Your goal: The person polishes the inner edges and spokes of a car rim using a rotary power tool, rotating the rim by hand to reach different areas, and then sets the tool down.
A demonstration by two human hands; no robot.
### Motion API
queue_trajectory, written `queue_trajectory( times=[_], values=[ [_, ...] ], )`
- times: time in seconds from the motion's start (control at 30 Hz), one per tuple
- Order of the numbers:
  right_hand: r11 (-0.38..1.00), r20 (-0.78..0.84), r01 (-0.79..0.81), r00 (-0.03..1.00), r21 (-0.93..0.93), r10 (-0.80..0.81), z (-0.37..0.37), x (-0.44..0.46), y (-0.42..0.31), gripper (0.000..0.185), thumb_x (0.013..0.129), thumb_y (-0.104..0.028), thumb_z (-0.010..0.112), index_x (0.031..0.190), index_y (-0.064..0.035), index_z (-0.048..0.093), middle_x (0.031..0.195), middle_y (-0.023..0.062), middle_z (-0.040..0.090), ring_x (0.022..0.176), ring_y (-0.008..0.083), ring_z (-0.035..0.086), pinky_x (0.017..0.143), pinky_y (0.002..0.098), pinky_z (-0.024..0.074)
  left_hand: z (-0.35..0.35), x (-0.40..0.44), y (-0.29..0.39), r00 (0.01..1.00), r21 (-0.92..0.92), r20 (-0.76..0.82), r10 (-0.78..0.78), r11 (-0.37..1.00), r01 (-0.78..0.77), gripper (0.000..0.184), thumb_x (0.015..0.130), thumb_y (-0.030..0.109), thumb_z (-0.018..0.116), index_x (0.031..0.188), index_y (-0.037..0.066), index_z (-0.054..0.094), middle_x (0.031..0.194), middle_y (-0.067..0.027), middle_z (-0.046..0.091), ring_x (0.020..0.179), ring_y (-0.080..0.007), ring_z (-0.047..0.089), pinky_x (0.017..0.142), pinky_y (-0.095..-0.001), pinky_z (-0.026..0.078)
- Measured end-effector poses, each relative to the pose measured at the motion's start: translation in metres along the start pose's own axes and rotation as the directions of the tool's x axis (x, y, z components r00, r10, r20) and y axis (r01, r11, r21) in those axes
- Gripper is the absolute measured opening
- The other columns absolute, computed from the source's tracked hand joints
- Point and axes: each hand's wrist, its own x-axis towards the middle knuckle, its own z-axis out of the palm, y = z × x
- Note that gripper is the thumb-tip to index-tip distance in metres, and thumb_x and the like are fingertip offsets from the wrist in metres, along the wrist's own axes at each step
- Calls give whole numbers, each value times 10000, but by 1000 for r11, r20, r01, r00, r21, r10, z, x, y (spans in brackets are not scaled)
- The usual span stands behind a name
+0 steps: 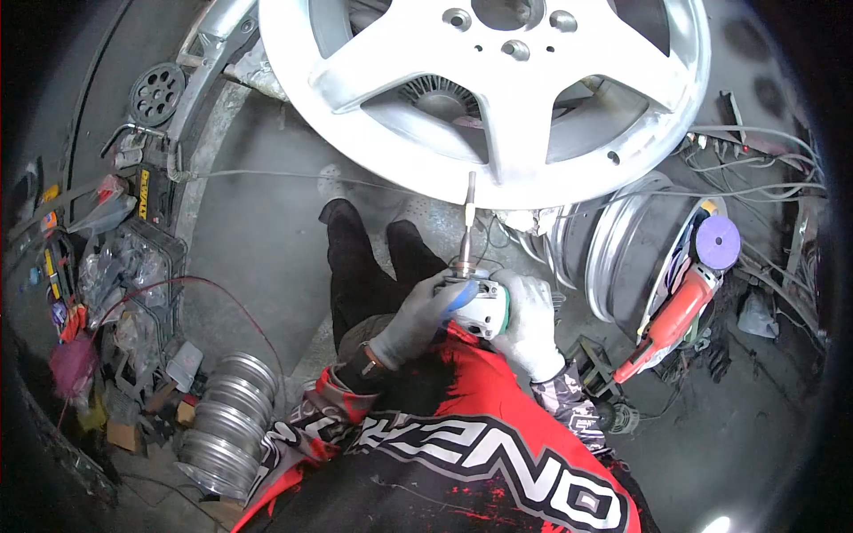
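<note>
While hands [416, 318] [531, 327] grip tool [482, 311], DEWALT label [144, 194]

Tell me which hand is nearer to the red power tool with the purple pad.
Right. The right hand is on the near side of the white tool, left of the red power tool; the left hand is farther left.
</note>
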Motion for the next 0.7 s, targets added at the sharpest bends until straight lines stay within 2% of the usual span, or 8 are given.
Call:
queue_trajectory(
  times=[0.07,0.13,0.27,0.43,0.47,0.5,0.6,0.7],
  values=[
    [999,-2,43,999,24,-43,8,7,-5,562,734,-250,843,1231,-93,634,1029,145,681,982,373,641,892,487,456,-7,-7,7,995,-127,-28,-96,988,91,454,1056,305,602,1360,-31,618,1213,-114,699,1097,-142,665,970,-290,537],
    [995,-6,83,997,47,-83,18,15,-12,570,732,-246,842,1236,-89,628,1029,142,677,978,370,638,892,485,455,-23,-17,8,855,422,156,495,749,-511,469,1076,346,567,1334,-42,628,1237,-118,684,1104,-135,660,978,-290,536],
    [983,2,142,990,118,-143,33,35,-21,595,718,-225,839,1248,-85,608,1032,130,668,998,364,633,892,478,448,-54,-24,-3,943,366,3,331,878,-309,367,996,119,690,1340,31,598,1364,-194,636,1155,-329,687,1004,-418,550],
    [981,12,159,987,107,-161,29,33,-14,639,692,-232,861,1259,-84,604,1049,134,667,1022,363,630,899,476,453,-46,-15,-3,625,645,272,732,344,-683,425,1000,202,685,1350,-24,599,1343,-161,636,1157,-231,668,1024,-367,531],
    [985,8,147,989,93,-149,24,27,-11,650,688,-234,866,1263,-83,603,1057,138,668,1032,364,631,904,475,454,-37,-16,1,911,296,1,413,870,-395,459,993,206,697,1386,0,582,1307,-152,660,1158,-232,671,1012,-365,540],
    [989,27,124,992,83,-127,21,20,-4,668,682,-228,871,1275,-83,601,1073,145,670,1049,368,632,919,481,454,-28,-16,4,995,-204,-42,-87,976,77,497,985,210,709,1422,23,565,1271,-142,683,1159,-233,674,1001,-364,549],
    [997,49,82,995,6,-82,4,1,10,662,678,-234,872,1267,-85,607,1079,146,674,1052,370,632,927,489,452,5,-9,6,999,98,-29,22,995,-19,438,1055,279,611,1366,-29,616,1233,-82,688,1118,-129,648,990,-293,529],
    [998,40,50,998,-23,-50,-10,-12,21,621,689,-239,865,1239,-87,620,1075,151,678,1042,372,634,926,495,450,13,6,-15,996,-127,37,-84,988,88,416,1058,216,575,1388,-37,575,1238,-99,688,1120,-150,658,1003,-308,523]
  ],
)
